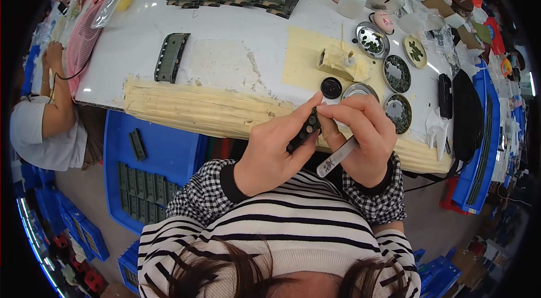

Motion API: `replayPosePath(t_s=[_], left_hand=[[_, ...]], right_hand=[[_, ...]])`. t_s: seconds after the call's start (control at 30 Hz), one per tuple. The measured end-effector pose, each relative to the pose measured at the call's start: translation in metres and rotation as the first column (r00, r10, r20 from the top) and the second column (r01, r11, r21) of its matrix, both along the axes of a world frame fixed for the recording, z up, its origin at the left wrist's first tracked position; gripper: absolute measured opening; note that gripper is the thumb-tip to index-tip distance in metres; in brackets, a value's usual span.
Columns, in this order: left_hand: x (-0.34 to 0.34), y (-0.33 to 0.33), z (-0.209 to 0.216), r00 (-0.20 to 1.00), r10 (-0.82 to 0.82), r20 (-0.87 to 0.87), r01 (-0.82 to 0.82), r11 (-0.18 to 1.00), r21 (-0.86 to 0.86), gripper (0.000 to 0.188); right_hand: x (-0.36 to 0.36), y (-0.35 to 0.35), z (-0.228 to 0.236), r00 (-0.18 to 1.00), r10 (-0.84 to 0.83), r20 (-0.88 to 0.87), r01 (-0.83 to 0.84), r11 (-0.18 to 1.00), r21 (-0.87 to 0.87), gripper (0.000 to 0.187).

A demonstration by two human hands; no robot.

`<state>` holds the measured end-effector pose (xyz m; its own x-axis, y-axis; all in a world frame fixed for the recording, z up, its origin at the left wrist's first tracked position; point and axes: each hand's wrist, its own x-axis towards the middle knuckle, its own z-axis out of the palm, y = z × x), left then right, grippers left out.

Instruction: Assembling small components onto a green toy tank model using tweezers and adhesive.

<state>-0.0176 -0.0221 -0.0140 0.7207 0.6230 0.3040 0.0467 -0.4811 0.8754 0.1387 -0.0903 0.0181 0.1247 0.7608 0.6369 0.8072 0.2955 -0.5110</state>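
Two risks are standing out: the silver tool point(337, 157), poking out at about eight o'clock from the right hand point(366, 129), could be scraping the work if that wrist is twisting, and a slackening left hold could be dropping the piece off the near edge of the counter point(236, 24). The left hand point(270, 147) is gripping this dark green part point(306, 133), which is lying at two o'clock from its palm and nine o'clock from the right hand. Right fingertips are bunching at its upper end; whether they are pinching anything tiny, I cannot tell. Beyond, at one o'clock from the part, a round black lid point(331, 87) is sitting.
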Motion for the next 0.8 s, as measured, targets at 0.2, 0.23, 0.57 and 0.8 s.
replayPosePath(t_s=[0.2, 0.23, 0.57, 0.8], left_hand=[[-0.001, -0.001, -0.001, 0.999, 0.028, -0.035, -0.022, 0.985, 0.171, 0.066], [-0.001, -0.001, 0.000, 0.999, 0.037, -0.040, -0.028, 0.979, 0.200, 0.066], [-0.003, -0.001, 0.000, 0.995, 0.017, -0.093, 0.009, 0.960, 0.280, 0.073], [-0.001, 0.004, 0.004, 0.990, -0.052, -0.134, 0.064, 0.994, 0.091, 0.066]], right_hand=[[0.002, -0.005, 0.003, 0.999, 0.018, 0.045, -0.015, 0.998, -0.063, 0.027], [0.001, -0.006, 0.004, 0.998, 0.014, 0.056, -0.010, 0.997, -0.074, 0.028], [0.006, -0.010, 0.000, 0.985, 0.098, 0.142, -0.082, 0.990, -0.113, 0.037], [0.014, -0.007, 0.000, 0.984, 0.140, 0.107, -0.125, 0.982, -0.139, 0.032]])
